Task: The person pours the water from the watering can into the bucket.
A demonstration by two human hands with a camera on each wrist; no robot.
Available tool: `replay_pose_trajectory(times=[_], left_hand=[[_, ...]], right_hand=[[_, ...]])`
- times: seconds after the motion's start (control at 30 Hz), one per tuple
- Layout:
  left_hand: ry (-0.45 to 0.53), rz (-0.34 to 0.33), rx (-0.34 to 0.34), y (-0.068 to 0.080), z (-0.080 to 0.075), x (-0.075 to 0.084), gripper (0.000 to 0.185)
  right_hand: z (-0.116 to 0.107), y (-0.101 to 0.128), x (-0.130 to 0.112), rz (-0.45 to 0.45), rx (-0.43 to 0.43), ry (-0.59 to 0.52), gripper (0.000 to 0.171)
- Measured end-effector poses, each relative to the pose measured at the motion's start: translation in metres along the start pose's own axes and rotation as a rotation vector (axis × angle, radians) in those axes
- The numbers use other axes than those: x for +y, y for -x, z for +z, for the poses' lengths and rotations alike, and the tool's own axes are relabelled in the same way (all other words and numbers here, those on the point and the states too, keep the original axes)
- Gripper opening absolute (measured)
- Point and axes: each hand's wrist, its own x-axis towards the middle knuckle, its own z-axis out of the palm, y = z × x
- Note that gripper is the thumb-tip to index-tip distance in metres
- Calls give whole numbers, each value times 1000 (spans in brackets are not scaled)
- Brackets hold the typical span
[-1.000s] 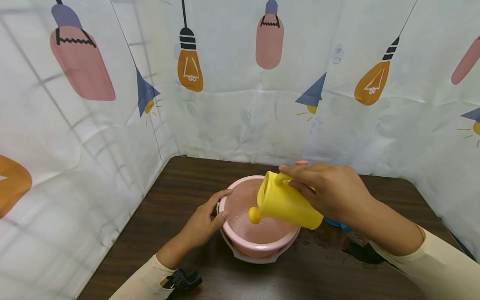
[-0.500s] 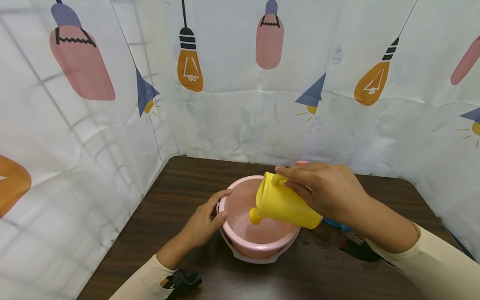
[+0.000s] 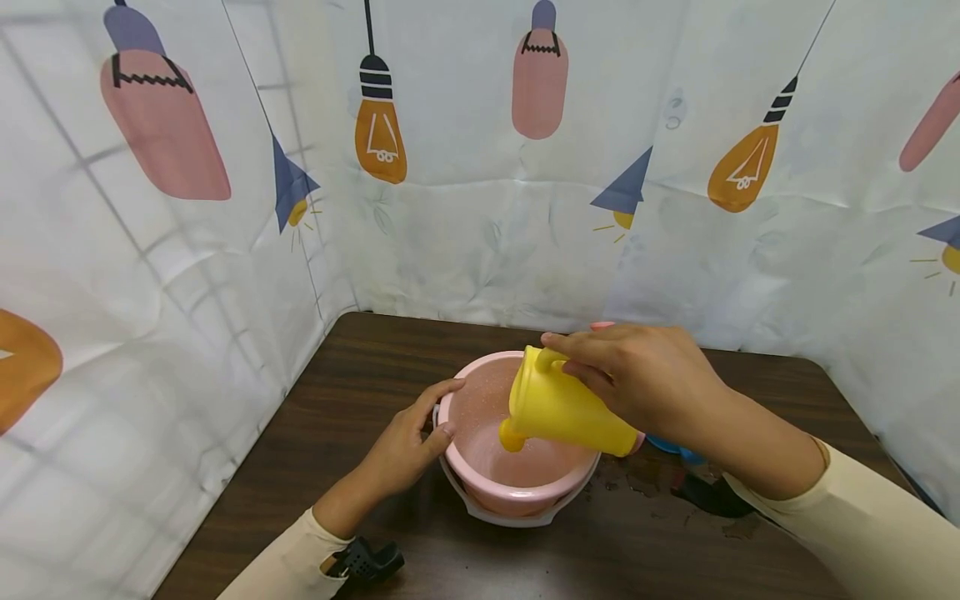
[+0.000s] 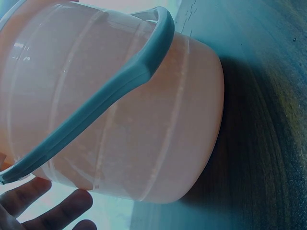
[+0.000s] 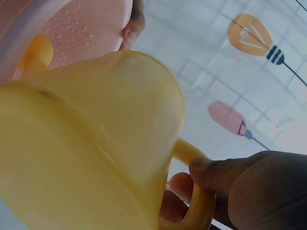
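A pink bucket (image 3: 517,493) with a pale handle (image 4: 115,91) stands on the dark wooden table. My left hand (image 3: 405,446) holds its left rim, thumb over the edge and fingers along the outside wall. My right hand (image 3: 656,379) grips the looped handle (image 5: 199,206) of a yellow watering can (image 3: 566,408), thumb pressing on top of it. The can is tipped to the left over the bucket, its round spout head (image 3: 512,435) low inside the bucket's mouth. Droplets dot the bucket's inner wall (image 5: 72,28).
Behind my right hand a small pink top (image 3: 602,325) of something shows. A blue object (image 3: 667,446) lies mostly hidden under that arm. Wet patches (image 3: 645,483) mark the table (image 3: 600,550) right of the bucket. A patterned white curtain (image 3: 465,225) encloses the back and left.
My right hand and the watering can have shifted slightly to the left. A bit of pink now shows by the can's base. My left hand and the bucket stay put.
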Motion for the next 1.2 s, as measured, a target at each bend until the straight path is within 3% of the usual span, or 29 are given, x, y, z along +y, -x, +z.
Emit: replay_pose_trajectory(times=[1.2], left_hand=[[6, -5, -5, 0, 0, -1, 53]], right_hand=[[1, -8, -3, -10, -55, -6, 42]])
